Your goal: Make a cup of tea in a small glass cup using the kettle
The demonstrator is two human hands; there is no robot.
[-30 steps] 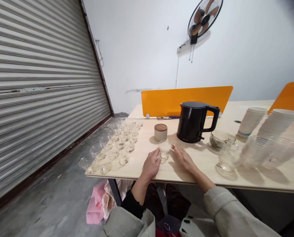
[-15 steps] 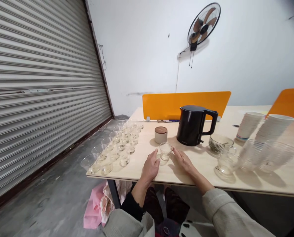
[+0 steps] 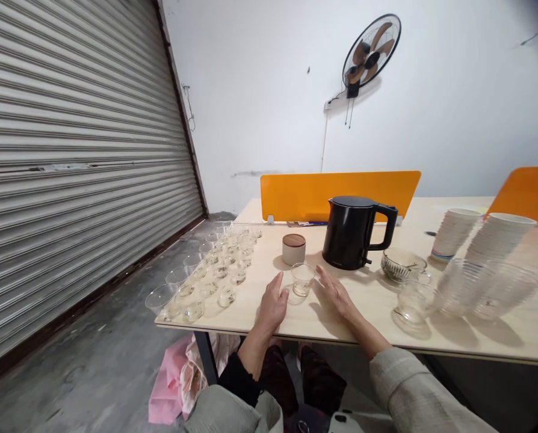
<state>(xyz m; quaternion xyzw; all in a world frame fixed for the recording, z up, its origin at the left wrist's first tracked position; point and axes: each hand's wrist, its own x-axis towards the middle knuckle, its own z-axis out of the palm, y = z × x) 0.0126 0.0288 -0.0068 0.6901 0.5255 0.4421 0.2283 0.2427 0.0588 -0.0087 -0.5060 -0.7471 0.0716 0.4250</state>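
Note:
A clear plastic cup [image 3: 302,281] stands upright on the light wooden table, with a little something at its bottom that I cannot make out. To its left is my left hand [image 3: 272,305], fingers stretched out and a small gap between it and the cup. On the cup's other side my right hand [image 3: 336,293] is flat with fingers extended, close to the rim. Neither hand holds anything. Just behind the cup sits a pale round jar [image 3: 293,252] with a wooden lid. Behind my right hand stands a black electric kettle [image 3: 348,234].
Several clear cups [image 3: 221,273] with bits in them fill the table's left end. On the right are a glass bowl [image 3: 402,267] of dark leaf-like pieces, a clear glass vessel [image 3: 414,300], stacked clear cups [image 3: 494,288] and stacked paper cups [image 3: 456,233]. An orange divider [image 3: 296,195] stands behind.
Both hands have drawn slightly apart from the cup, the left one moving left and down. The cup stays in place, and the whole view has shifted a little.

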